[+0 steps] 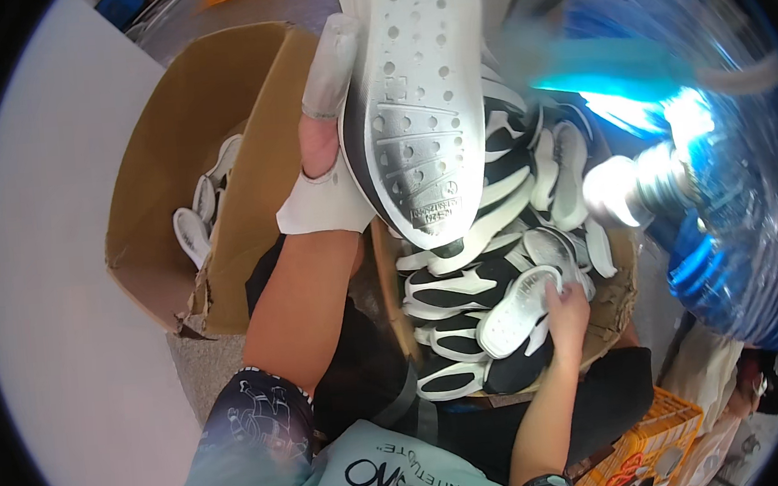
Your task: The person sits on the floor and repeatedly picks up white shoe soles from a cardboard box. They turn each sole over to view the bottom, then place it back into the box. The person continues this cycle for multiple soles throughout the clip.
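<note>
Raised close to the camera is a white shoe sole (413, 86) with a dark side edge, its underside dotted with round marks and ribbed at the heel. My left hand (321, 152), in a white glove with the thumb tip covered, grips it along its left edge; the other fingers are behind the sole. Lower right, my right hand (570, 311) is bare and closes its fingers on the edge of a white shoe sole (513, 314). That one lies on a heap of black-and-white shoe soles (452, 288) inside a cardboard box (629, 302).
Left of my arm stands a taller cardboard box (254, 153) with several white soles (192, 236) inside. A bright lamp (631, 187) shines at the right beside blue items wrapped in clear plastic (739, 279). An orange crate (668, 422) with red-handled scissors (626, 473) sits lower right.
</note>
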Demonstrator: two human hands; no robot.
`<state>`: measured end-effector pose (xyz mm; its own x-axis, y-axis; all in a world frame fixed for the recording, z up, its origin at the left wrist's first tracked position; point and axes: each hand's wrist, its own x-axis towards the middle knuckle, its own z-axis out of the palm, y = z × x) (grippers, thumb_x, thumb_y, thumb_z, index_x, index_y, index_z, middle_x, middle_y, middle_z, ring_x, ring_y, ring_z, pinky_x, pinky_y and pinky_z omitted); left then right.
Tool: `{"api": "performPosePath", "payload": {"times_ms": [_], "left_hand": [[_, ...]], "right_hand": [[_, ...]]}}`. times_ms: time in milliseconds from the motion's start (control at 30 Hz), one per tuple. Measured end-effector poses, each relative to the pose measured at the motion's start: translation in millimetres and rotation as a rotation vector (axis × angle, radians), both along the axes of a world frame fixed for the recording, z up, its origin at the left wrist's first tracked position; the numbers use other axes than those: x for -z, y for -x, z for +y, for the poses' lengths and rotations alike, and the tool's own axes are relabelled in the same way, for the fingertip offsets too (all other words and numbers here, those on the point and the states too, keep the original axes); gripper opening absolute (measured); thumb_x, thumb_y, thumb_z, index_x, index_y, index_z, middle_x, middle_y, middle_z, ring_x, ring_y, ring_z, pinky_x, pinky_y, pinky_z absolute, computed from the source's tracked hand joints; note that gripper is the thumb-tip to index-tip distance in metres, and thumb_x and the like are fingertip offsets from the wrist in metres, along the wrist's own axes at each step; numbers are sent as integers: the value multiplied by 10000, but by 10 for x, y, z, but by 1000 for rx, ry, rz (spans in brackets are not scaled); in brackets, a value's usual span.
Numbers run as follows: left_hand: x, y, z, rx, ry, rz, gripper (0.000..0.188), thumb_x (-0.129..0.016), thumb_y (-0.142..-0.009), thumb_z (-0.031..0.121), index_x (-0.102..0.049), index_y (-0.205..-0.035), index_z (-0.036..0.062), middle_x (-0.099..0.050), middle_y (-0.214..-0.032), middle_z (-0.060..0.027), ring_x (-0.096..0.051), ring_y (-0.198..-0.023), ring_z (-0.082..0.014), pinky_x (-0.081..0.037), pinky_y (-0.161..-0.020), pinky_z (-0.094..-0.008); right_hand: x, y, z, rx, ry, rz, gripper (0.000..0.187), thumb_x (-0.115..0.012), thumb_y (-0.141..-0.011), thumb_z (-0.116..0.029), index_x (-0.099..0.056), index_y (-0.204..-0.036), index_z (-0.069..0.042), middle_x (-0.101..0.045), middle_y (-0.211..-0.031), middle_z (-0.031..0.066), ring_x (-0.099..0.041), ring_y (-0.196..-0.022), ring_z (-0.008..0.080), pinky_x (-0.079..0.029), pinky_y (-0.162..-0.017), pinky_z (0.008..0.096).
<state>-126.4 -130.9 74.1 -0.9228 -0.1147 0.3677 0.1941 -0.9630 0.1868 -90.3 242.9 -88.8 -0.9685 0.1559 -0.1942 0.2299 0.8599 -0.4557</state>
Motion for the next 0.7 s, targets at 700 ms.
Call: {"api": "performPosePath", "payload": {"times_ms": [700], "left_hand": [[-116, 48, -163, -359, 14, -120, 616, -446, -973, 537, -557, -1351, 64, -620, -1156, -92, -566, -1025, -244, -476, -875, -399]], "right_hand": [[292, -69, 233, 223, 685, -150, 663, -531, -796, 69, -438, -1450, 15, -682, -969, 132, -644, -781, 163, -512, -716, 279]]}}
